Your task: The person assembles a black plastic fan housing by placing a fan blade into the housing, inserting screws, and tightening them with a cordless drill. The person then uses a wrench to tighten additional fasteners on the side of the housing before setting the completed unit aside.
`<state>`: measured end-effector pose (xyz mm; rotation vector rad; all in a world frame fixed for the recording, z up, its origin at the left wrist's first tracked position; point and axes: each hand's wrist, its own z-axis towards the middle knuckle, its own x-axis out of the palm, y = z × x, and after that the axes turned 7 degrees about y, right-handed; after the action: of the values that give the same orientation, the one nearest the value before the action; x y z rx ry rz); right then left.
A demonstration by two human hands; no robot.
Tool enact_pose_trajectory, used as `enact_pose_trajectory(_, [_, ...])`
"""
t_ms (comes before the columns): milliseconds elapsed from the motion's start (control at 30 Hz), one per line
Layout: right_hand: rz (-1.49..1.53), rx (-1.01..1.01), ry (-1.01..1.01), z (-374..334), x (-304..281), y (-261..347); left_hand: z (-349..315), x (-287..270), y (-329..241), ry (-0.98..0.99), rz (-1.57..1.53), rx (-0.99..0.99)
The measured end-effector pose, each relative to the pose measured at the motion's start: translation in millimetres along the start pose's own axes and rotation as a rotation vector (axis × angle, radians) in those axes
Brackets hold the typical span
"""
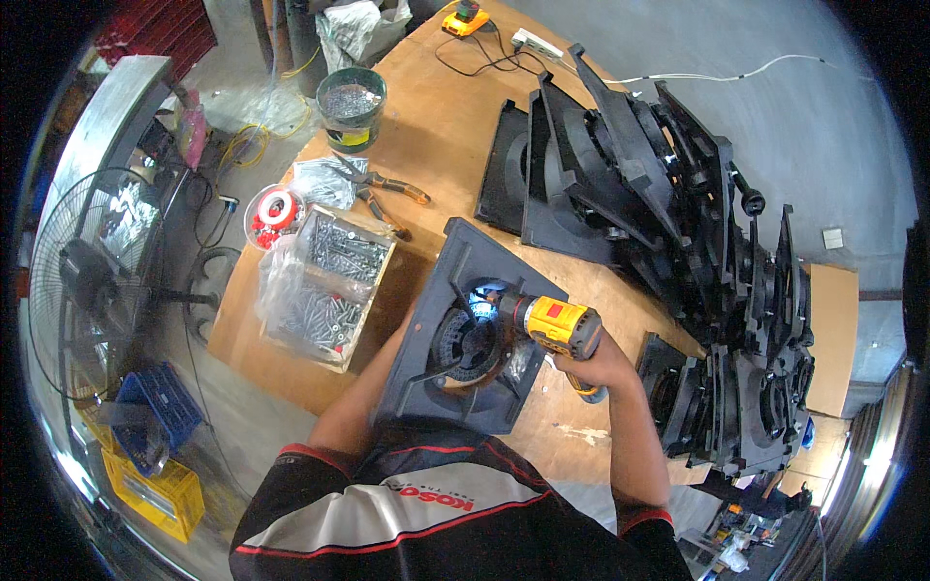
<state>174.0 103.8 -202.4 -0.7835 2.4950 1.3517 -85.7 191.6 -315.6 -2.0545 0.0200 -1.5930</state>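
Note:
In front of my body a black square panel (441,290) with a round grille in its middle stands tilted over the table edge. My right hand (599,366) is wrapped round the grip of a yellow and black cordless drill (560,325). The drill's nose points left into the round opening, and its lamp lights a patch there; the bit's tip cannot be made out. My left forearm (360,399) goes up behind the panel's left side. That hand's fingers are hidden by the panel.
On the wooden table (436,116) stand a divided box of screws (341,281), pliers (392,186), a tub with red parts (275,215) and a green bucket of hardware (351,102). Several black panels (620,184) are stacked at the right. A fan (92,281) stands left.

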Motion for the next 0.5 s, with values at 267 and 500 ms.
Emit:
enact_pose_trajectory(267, [0.022, 0.026, 0.016, -1.2, 0.9, -11.7, -2.8, 1.8, 2.5, -0.007, 0.0, 0.01])
enact_pose_trajectory(500, [0.009, 0.074, 0.011, -3.3, 2.6, -6.1, -4.2, 4.7, 3.3, -0.003, 0.0, 0.008])
